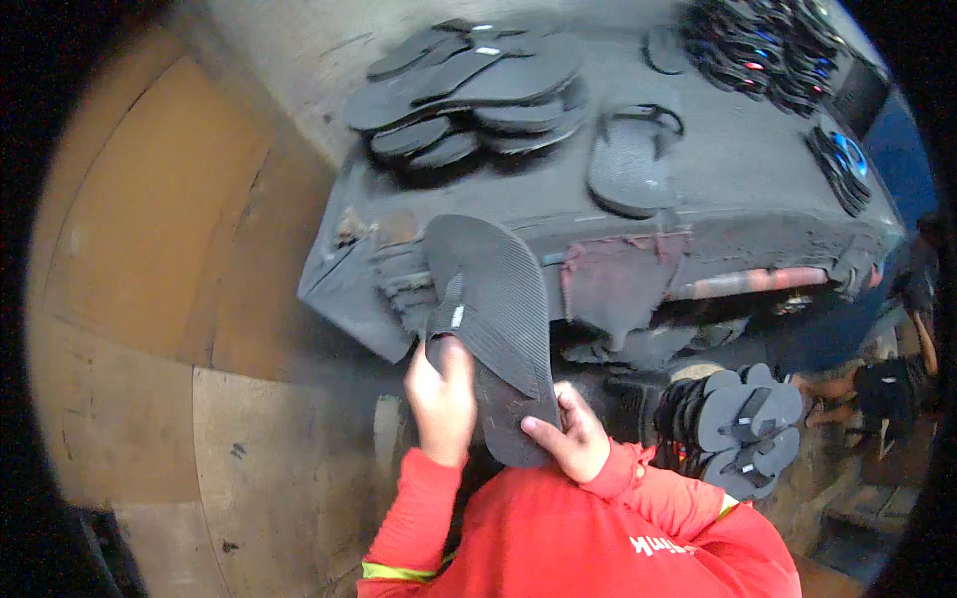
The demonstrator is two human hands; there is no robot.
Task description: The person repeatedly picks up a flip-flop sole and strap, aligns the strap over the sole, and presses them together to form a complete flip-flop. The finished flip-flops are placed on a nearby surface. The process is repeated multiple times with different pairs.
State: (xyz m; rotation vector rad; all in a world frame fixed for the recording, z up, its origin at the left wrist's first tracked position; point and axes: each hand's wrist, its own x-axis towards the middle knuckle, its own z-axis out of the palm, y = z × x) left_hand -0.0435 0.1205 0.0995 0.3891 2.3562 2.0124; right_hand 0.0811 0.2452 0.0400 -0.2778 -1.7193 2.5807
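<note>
Both my hands hold a large black flip-flop (508, 289) with a ribbed surface, in front of the table's near edge. My left hand (444, 404) is closed at its left side, the thumb by the strap with a small white mark. My right hand (576, 436) pinches the lower right end, thumb on top and fingers partly hidden beneath. A dark flip-flop (630, 164) lies alone on the table beyond. Left of it, a pile of black flip-flops (474, 80) is stacked on the tabletop.
The grey, worn table (748, 189) has a reddish cloth (623, 279) hanging over its front. A heap of dark strapped pieces (763, 50) and a blue-marked stack (840, 164) sit at the right. Stacked flip-flops (738, 419) stand below; a person (887, 389) is at far right.
</note>
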